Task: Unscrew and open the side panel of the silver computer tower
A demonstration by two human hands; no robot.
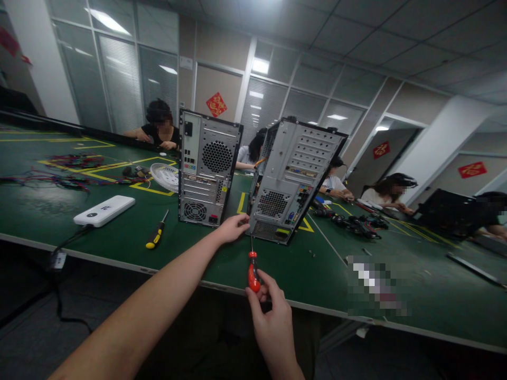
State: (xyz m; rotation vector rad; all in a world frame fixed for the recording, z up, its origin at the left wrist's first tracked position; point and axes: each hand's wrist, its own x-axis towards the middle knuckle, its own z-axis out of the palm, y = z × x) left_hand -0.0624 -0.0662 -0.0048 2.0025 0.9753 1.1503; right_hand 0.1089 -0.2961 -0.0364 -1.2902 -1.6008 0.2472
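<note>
Two computer tower cases stand on the green table (301, 274) with their back panels towards me. The right case (295, 179) leans to the right; the left case (206, 166) stands upright. My left hand (233, 228) reaches out and its fingers pinch at the lower left corner of the right case; what they hold is too small to see. My right hand (269, 311) is closed round a red-handled screwdriver (253, 269), its tip pointing up at that same corner.
A yellow-and-black screwdriver (157, 234) and a white device (104, 210) with a black cable lie at the left. Coloured wires (71, 169) and a white fan part (166, 177) lie beyond. Black cables (356, 224) lie at the right. Several people sit along the far side.
</note>
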